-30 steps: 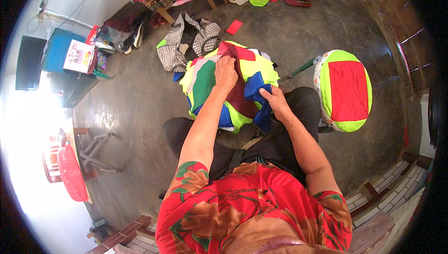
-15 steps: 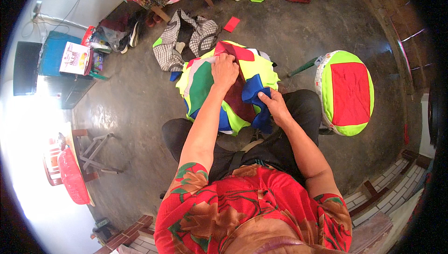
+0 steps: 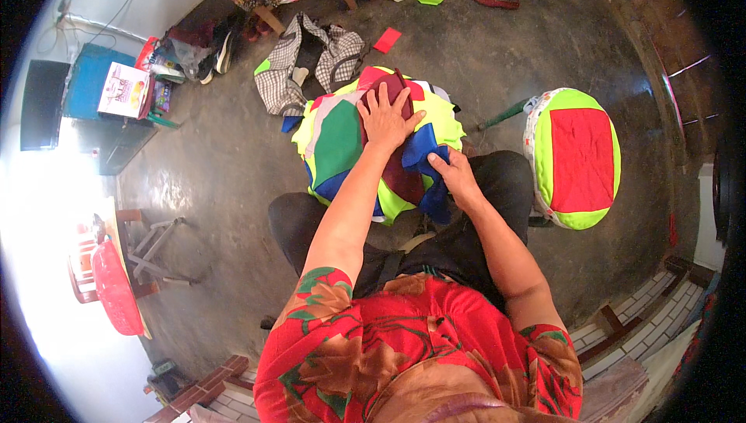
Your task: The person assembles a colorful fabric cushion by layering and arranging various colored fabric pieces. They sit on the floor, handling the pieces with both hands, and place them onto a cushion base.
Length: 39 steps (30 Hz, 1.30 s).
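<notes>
Fingers (image 3: 404, 116) (two hands) on one patchwork cushion (image 3: 342, 143)

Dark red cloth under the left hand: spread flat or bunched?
Spread. The dark red cloth lies draped over the patchwork cushion, left hand pressed flat on it.

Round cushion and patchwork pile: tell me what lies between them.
In the head view, a green stick lies on the bare floor between the patchwork pile and the round cushion.

Right hand (image 3: 457, 177) fingertips hidden in blue cloth (image 3: 423, 160) folds
</notes>
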### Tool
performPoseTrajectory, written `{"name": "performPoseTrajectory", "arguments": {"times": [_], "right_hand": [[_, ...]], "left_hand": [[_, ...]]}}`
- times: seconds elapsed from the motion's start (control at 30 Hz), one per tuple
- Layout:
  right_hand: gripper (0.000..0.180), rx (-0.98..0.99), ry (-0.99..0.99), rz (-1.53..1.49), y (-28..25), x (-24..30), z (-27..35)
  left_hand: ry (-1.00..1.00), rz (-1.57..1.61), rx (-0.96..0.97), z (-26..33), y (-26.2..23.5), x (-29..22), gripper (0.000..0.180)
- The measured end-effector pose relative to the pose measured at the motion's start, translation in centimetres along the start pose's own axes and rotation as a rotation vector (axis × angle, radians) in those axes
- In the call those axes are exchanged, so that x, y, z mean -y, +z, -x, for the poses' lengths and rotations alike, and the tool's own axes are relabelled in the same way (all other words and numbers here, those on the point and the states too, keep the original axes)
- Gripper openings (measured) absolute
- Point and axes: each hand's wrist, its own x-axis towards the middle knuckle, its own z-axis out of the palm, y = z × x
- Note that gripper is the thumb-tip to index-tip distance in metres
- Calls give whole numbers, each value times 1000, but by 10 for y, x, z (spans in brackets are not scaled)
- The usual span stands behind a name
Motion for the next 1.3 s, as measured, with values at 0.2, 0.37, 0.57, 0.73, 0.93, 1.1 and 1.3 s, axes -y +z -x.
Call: {"name": "performPoseTrajectory", "arguments": {"times": [0.2, 0.37, 0.57, 0.73, 0.93, 1.1, 1.3], "right_hand": [[25, -12, -59, -32, -1, -1, -1], [22, -41, -59, -5, -2, -4, -3], [20, -68, -68, -15, -9, -13, -11], [22, -50, -61, -196, -9, -3, -5], [22, -113, -91, -341, -8, 6, -2], [24, -132, -115, -441, -15, 7, -2], [31, 102, -14, -532, -14, 12, 3]], "left_hand": [[85, 31, -27, 5, -18, 27, 48], [81, -105, -40, 24, -27, 76, 46], [-60, -86, -47, 44, -47, 102, 45], [-165, 63, -178, 74, -54, 103, 49], [-9, 296, -363, 117, -59, 45, 39], [110, 395, -320, 150, -50, -4, 34], [29, 760, -185, 157, -54, -31, 38]]}}
